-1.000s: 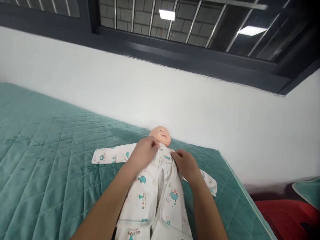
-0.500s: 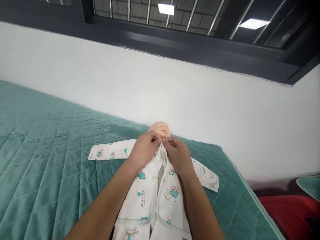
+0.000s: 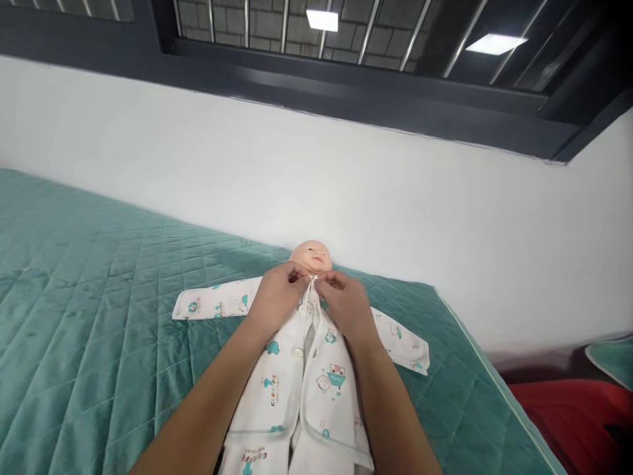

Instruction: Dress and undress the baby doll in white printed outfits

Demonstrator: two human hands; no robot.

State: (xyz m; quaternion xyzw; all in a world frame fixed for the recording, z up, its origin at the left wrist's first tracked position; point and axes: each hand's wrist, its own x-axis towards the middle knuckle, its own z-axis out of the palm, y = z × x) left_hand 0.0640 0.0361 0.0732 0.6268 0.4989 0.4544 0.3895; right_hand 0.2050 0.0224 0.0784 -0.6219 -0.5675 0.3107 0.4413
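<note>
A baby doll [image 3: 310, 256] lies on its back, dressed in a white printed jacket [image 3: 329, 382] with its sleeves spread to both sides. At the doll's neck my left hand [image 3: 279, 293] pinches the left edge of the jacket's collar. Opposite it, my right hand [image 3: 343, 303] pinches the right edge, fingertips close to the left ones. Whether a button sits between the fingers is hidden. Below my hands the jacket front hangs partly apart, with a pale button [image 3: 299, 353] showing on the left edge. White printed trousers [image 3: 252, 458] show under the hem.
The doll rests on a green quilted bedspread [image 3: 99, 316] against a white wall [image 3: 346, 178]. Above is a dark window frame [image 3: 297, 82] with metal bars. At the lower right, beyond the bed edge, stands something red [image 3: 568, 409].
The view has shifted slightly, so the doll and hands appear a little further left. Both hands stay pinched at the collar, their fingertips now slightly changed in position.
</note>
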